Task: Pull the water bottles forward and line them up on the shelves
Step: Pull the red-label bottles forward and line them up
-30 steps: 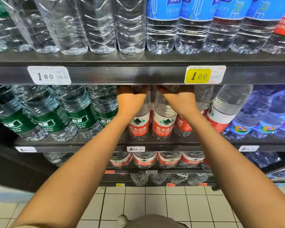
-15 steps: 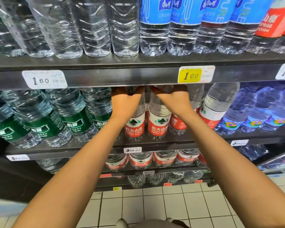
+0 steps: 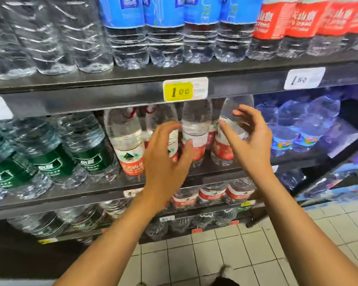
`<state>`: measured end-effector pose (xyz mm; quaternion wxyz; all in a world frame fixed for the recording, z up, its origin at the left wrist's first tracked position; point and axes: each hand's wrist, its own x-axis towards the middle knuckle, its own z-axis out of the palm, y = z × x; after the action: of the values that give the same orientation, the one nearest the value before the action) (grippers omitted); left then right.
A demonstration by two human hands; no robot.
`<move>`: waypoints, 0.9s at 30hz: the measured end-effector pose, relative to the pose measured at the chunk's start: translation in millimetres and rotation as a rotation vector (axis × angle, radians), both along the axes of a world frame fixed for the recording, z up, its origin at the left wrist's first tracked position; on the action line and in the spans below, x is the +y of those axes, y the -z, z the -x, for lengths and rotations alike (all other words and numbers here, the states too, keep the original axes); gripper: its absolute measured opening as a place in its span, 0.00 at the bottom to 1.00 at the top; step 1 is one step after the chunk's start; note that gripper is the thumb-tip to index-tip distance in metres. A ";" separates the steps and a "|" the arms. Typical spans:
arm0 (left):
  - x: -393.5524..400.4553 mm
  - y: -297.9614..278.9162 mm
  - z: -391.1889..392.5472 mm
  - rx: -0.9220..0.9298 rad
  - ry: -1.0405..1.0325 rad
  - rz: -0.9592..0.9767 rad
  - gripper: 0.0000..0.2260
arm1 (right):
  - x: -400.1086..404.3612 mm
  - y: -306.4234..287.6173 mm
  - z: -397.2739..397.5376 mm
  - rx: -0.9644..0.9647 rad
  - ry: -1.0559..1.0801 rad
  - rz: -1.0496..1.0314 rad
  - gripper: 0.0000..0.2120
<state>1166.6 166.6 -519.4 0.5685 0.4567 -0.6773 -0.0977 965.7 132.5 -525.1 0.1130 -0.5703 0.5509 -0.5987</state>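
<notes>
Several red-labelled water bottles (image 3: 129, 145) stand in a row on the middle shelf (image 3: 103, 188), under the yellow 1.00 price tag (image 3: 178, 91). My left hand (image 3: 165, 157) hovers in front of the second bottle, fingers loosely spread, holding nothing. My right hand (image 3: 248, 139) is open in front of the rightmost red-labelled bottle (image 3: 225, 149), fingers apart, not gripping it. A bottle (image 3: 195, 129) shows between the two hands. The frame is blurred by motion.
Green-labelled bottles (image 3: 87, 157) fill the shelf's left, blue-tinted bottles (image 3: 298, 129) its right. The upper shelf (image 3: 194, 73) carries clear, blue-labelled and red-labelled bottles. Lower shelves hold more red-labelled bottles (image 3: 211, 193). White floor tiles (image 3: 236, 254) lie below.
Both hands have come back out from under the upper shelf and let go of the bottle tops. The view has swung to the right and closer.
</notes>
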 end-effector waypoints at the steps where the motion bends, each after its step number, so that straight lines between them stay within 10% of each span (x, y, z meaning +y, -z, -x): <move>1: -4.3 -2.2 15.3 -0.021 0.012 -0.025 0.14 | -2.2 1.2 12.1 0.001 0.004 -0.007 0.25; 10: -65.6 -30.5 99.8 -0.025 -0.354 -0.223 0.18 | -47.2 -9.3 76.6 0.248 0.132 -0.077 0.26; 16: -94.2 -38.7 111.8 -0.604 -0.385 -0.282 0.09 | -77.0 -22.2 64.0 0.292 -0.008 -0.253 0.22; 24: -117.6 -21.4 103.5 -0.072 -0.306 -0.722 0.11 | -96.9 -9.5 56.9 0.247 0.005 -0.434 0.17; 27: -120.8 -21.5 100.0 -0.030 -0.259 -0.712 0.11 | -96.1 -16.0 62.7 0.137 -0.053 -0.283 0.32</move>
<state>1066.7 45.8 -497.9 0.3719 0.7089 -0.5457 -0.2478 903.0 36.4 -509.1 0.1701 -0.6027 0.6208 -0.4716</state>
